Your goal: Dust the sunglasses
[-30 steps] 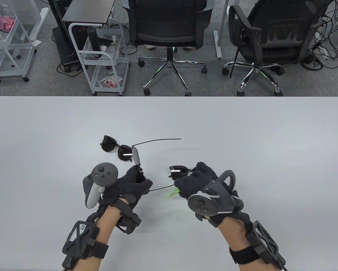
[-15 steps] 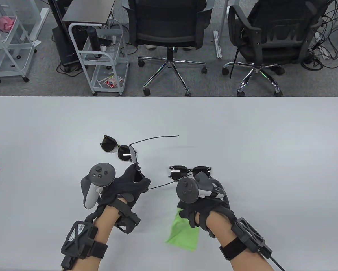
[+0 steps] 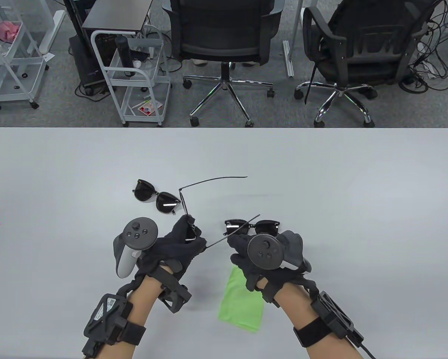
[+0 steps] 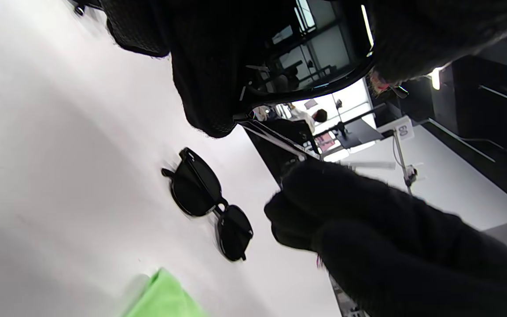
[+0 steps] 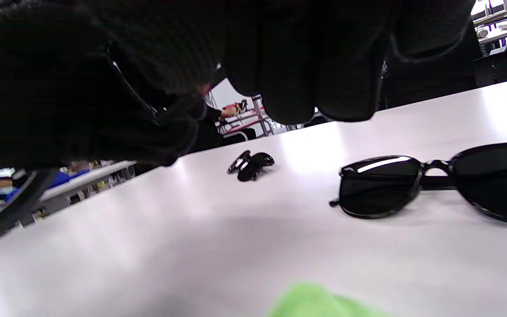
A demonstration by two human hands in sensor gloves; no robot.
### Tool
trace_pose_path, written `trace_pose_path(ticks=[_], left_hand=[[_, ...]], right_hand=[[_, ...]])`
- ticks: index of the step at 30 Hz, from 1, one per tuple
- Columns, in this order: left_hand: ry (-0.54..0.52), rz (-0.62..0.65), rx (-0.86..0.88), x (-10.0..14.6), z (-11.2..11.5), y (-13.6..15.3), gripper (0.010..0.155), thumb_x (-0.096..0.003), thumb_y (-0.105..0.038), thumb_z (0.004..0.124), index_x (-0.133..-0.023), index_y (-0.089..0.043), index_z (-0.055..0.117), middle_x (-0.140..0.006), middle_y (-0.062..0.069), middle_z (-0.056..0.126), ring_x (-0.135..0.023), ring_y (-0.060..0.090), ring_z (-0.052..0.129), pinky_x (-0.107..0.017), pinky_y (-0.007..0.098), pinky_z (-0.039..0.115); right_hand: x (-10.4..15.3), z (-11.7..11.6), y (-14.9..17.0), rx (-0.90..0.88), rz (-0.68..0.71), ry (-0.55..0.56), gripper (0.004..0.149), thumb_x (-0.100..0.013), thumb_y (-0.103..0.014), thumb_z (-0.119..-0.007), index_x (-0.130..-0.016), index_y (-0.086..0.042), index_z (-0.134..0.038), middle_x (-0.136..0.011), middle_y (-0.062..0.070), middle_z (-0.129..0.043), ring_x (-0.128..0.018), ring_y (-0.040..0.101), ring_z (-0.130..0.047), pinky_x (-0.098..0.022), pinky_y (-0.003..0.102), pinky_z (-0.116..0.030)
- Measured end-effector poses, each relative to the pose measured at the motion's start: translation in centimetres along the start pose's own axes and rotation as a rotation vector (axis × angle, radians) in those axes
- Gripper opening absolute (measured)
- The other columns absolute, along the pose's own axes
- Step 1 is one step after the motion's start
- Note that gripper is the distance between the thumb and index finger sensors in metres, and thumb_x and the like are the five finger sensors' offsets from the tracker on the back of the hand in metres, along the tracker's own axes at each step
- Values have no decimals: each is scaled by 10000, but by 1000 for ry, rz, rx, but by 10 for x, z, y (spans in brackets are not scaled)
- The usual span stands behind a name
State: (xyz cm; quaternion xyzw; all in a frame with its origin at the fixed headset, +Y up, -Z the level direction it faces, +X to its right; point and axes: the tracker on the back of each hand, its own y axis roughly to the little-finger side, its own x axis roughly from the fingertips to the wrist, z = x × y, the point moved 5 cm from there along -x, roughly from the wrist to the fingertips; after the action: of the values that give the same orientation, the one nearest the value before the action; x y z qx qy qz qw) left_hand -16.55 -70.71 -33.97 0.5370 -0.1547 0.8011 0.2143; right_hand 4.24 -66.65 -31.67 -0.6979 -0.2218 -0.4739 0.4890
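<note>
Three pairs of sunglasses show: one held in the left hand (image 3: 173,248) by its lens, two resting on the tabletop (image 3: 321,168) beyond. The right hand (image 3: 259,258) pinches that pair's near temple arm; best to support the hinge, then fetch the green cloth (image 3: 242,304) under the wrist.

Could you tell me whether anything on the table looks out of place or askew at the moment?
Nothing looks broken or spilled. The green cloth lies loose on the table under the right hand, not being used, while the left hand holds the thin-framed sunglasses tilted in the air. Two other pairs lie flat.
</note>
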Motion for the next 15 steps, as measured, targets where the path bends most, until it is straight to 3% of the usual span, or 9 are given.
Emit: trace_pose_path(ticks=[7, 11, 15], left_hand=[[105, 50, -43, -2, 35, -17, 950, -379, -674, 767, -1085, -168, 382, -1055, 24, 652, -834, 191, 1024, -735, 434, 675], [94, 43, -63, -3, 33, -15, 943, -378, -674, 767, -1089, -184, 387, -1060, 16, 651, -835, 195, 1020, -737, 448, 667], [32, 12, -117, -4, 21, -8, 942, -380, -664, 774, -1092, -187, 381, -1063, 17, 642, -826, 229, 1000, -731, 492, 650]], right_hand=[[2, 6, -17, -58, 76, 77, 553, -440, -332, -826, -931, -82, -780, -909, 150, -904, -768, 406, -950, -587, 634, -689], [3, 12, -14, 14, 65, 97, 546, -441, -328, -820, -932, -90, -781, -909, 142, -907, -763, 405, -957, -584, 632, -696], [10, 37, -3, 13, 55, 269, 536, -447, -369, -823, -913, -105, -809, -883, 123, -937, -756, 388, -966, -588, 622, -703]])
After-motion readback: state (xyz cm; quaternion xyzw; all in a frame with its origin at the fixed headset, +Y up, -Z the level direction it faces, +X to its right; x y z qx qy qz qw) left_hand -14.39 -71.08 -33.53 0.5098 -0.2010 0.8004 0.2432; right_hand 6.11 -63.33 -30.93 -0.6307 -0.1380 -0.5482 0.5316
